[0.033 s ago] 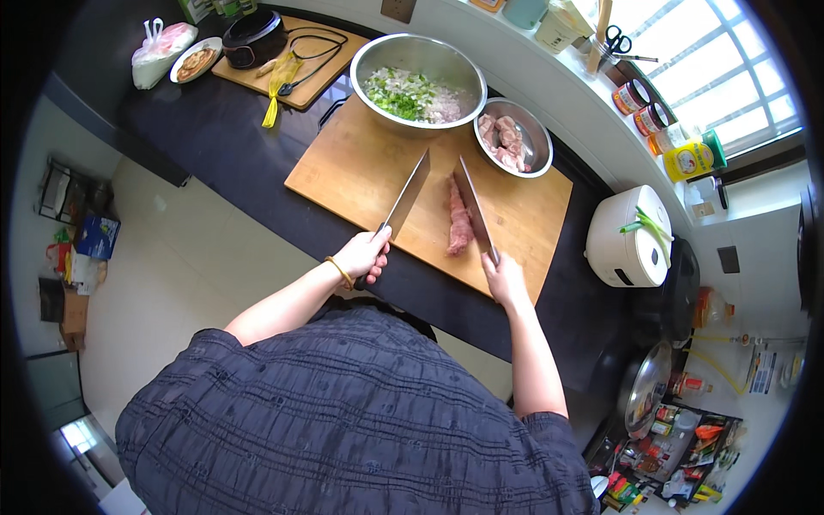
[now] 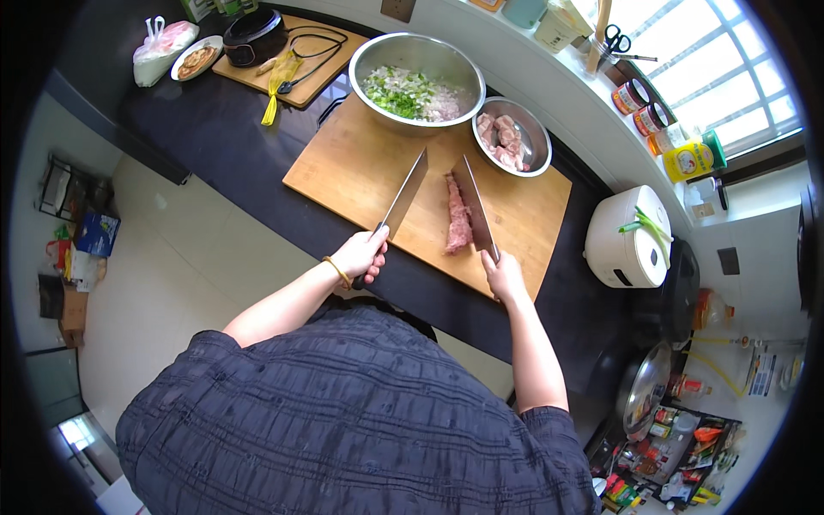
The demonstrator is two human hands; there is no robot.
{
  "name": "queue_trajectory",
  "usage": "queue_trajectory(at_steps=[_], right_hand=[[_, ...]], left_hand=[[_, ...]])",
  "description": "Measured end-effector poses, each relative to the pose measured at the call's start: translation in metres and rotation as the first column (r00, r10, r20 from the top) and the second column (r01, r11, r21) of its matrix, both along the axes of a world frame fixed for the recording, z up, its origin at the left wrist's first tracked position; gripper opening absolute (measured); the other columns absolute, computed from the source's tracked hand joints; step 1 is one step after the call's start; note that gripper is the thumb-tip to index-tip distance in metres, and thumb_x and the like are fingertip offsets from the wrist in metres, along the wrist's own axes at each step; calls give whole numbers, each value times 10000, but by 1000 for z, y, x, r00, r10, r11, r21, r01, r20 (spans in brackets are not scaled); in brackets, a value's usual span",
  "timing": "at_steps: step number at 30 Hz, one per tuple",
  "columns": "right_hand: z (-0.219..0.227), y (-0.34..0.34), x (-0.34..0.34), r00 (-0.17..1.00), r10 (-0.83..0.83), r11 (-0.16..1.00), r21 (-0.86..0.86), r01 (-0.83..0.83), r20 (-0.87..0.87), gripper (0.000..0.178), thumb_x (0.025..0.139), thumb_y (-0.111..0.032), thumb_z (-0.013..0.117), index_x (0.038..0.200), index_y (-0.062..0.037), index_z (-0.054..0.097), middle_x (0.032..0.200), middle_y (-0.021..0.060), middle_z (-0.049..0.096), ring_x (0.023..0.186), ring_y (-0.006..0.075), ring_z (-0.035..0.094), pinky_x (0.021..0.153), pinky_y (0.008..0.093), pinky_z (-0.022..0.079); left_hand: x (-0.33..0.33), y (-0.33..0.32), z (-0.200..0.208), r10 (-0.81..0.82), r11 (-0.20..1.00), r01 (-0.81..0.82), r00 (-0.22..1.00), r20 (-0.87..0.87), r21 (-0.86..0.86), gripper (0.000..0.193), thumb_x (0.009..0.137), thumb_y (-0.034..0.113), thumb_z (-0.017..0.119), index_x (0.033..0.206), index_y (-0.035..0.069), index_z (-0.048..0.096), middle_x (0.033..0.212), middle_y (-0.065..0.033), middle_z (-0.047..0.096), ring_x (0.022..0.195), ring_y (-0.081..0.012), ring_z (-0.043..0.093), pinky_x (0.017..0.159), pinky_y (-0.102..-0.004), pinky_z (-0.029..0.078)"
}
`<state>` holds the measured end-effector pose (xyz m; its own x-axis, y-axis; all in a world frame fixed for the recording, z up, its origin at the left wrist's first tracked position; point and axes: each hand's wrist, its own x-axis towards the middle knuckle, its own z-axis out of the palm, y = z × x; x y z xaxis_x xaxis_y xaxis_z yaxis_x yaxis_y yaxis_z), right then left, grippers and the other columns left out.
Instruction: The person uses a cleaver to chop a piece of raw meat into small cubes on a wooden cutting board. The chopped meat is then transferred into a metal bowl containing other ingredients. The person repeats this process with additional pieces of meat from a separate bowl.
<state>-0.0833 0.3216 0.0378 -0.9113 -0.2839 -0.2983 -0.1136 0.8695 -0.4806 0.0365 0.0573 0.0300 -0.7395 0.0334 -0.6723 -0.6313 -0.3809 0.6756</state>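
Observation:
My left hand (image 2: 365, 257) is closed round the handle of a cleaver (image 2: 406, 197), its blade held at a slant over the wooden cutting board (image 2: 343, 163). In my right hand (image 2: 505, 277) is a second cleaver (image 2: 475, 204), its blade beside a long strip of chopped meat (image 2: 457, 219) and seemingly along its right edge. Whether that blade touches the board I cannot tell. The big steel bowl (image 2: 356, 90) at the board's far edge holds chopped green and white vegetables. To its right, a smaller steel bowl (image 2: 544, 142) contains pale pink meat pieces.
A white rice cooker (image 2: 627, 237) with green onion on its lid stands right of the board. At the far left are a black pot (image 2: 254, 38) and corded cable on another board (image 2: 324, 50), plus a plate of food (image 2: 196, 59). Jars (image 2: 631, 97) line the windowsill.
The right cleaver's blade has shifted very slightly, its tip a little to the right. The left hand and its cleaver look nearly the same.

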Motion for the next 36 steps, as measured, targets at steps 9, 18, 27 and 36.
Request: queue_trajectory(at_steps=[9,18,27,36], right_hand=[[-5,7,-10,998,45,998,-42,-42,50,390,850,-353,520,850,33,579,710,257,587,720,394,601,669,424,468],[-4,18,-10,989,51,998,-42,-46,141,399,856,-357,519,853,39,569,641,224,577,594,342,607,559,408,476],[-2,34,5,964,251,967,-26,-254,-85,358,846,-344,525,836,11,571,760,258,588,768,402,589,680,443,452],[32,40,32,946,314,947,94,-306,-81,338,832,-361,553,765,-30,526,714,217,595,701,390,591,628,445,463]], left_hand=[[7,16,3,56,998,-56,998,14,-18,390,908,474,401,772,108,408,551,19,387,409,-61,321,353,-208,299],[13,21,3,93,996,-93,996,15,-4,388,910,474,396,776,111,405,544,21,384,406,-62,319,355,-212,303],[17,20,5,95,995,-95,995,21,-21,390,912,475,389,781,109,407,546,19,381,411,-66,320,360,-219,306],[21,9,4,80,997,-81,996,38,9,385,912,471,395,782,109,410,548,19,377,409,-64,305,356,-215,292]])
